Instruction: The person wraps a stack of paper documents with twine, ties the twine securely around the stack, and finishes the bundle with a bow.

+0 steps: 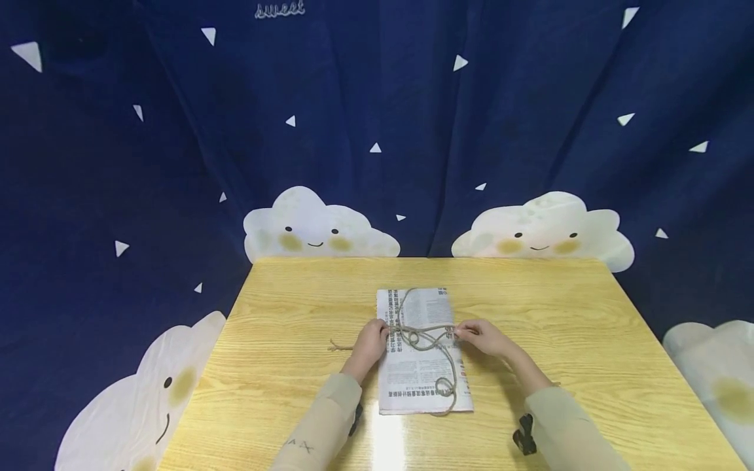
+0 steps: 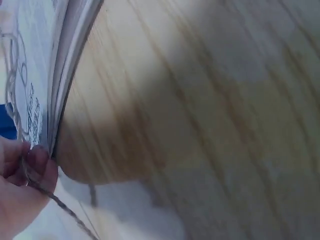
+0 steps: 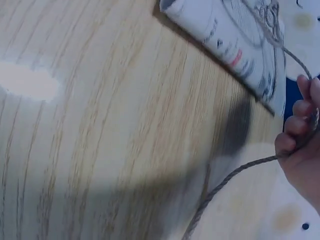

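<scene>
A folded stack of newspaper [image 1: 412, 386] lies on the table, with brown twine [image 1: 455, 369] looped and crossed over its middle. At the stack's left edge my left hand [image 1: 370, 340] pinches the twine; a frayed end sticks out to the left of it. In the left wrist view the twine [image 2: 65, 207] runs out below the fingers. On the right side my right hand [image 1: 485, 337] holds another length, drawn off the paper. The right wrist view has this twine [image 3: 235, 172] passing through the curled fingers and trailing downward. Part of the crossing is tangled, so its exact form is unclear.
The wooden table [image 1: 306, 294] extends around the stack on all sides. Behind it hangs a dark blue curtain [image 1: 377, 85] with white triangles and smiling clouds. Black straps [image 1: 524, 435] sit at the wrists near the sleeves.
</scene>
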The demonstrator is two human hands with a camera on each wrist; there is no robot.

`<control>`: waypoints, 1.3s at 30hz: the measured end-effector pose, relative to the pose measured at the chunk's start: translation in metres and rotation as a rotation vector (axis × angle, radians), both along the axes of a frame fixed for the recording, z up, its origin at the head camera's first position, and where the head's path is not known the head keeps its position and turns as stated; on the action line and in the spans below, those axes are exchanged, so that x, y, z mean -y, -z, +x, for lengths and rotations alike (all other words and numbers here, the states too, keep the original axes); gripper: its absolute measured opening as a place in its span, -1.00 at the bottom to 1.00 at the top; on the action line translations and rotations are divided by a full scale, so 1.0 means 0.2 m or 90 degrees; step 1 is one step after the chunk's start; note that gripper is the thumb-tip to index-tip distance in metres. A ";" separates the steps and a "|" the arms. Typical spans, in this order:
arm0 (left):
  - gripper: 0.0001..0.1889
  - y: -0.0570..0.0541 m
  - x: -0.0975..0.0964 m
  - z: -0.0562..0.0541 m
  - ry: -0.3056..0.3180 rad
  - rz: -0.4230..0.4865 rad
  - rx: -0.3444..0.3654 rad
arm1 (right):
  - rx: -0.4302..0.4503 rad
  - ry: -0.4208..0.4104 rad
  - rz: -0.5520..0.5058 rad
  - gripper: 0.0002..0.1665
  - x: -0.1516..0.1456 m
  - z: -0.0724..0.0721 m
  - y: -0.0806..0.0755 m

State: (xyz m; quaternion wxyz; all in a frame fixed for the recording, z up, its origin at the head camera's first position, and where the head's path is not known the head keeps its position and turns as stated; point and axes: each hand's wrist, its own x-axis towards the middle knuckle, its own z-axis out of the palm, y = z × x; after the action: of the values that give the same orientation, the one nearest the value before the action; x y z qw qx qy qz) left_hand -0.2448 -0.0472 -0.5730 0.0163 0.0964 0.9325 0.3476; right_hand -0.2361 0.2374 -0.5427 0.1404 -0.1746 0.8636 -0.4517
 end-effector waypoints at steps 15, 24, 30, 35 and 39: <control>-0.55 0.02 0.13 -0.02 -0.166 0.526 0.199 | 0.086 0.241 -0.042 -0.64 -0.16 0.01 0.05; -0.72 0.03 0.18 0.00 -0.187 0.365 0.121 | 0.111 0.254 0.057 -0.64 -0.18 0.04 0.11; -0.76 -0.02 0.12 -0.01 -0.092 0.105 0.040 | -0.119 0.166 0.168 -0.65 -0.07 0.05 0.10; -0.82 -0.01 0.04 -0.01 -0.015 -0.045 -0.018 | -0.279 0.083 0.240 -0.75 0.06 0.04 0.13; -0.89 0.00 -0.02 0.00 -0.008 -0.117 -0.058 | -0.302 0.048 0.268 -0.85 0.14 0.03 0.15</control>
State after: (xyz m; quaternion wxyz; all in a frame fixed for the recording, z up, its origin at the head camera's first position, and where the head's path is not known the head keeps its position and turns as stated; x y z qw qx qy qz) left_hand -0.2443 -0.0441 -0.5728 -0.0192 0.1044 0.9609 0.2557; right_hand -0.2292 0.2091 -0.5736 -0.0488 -0.2097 0.9526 -0.2151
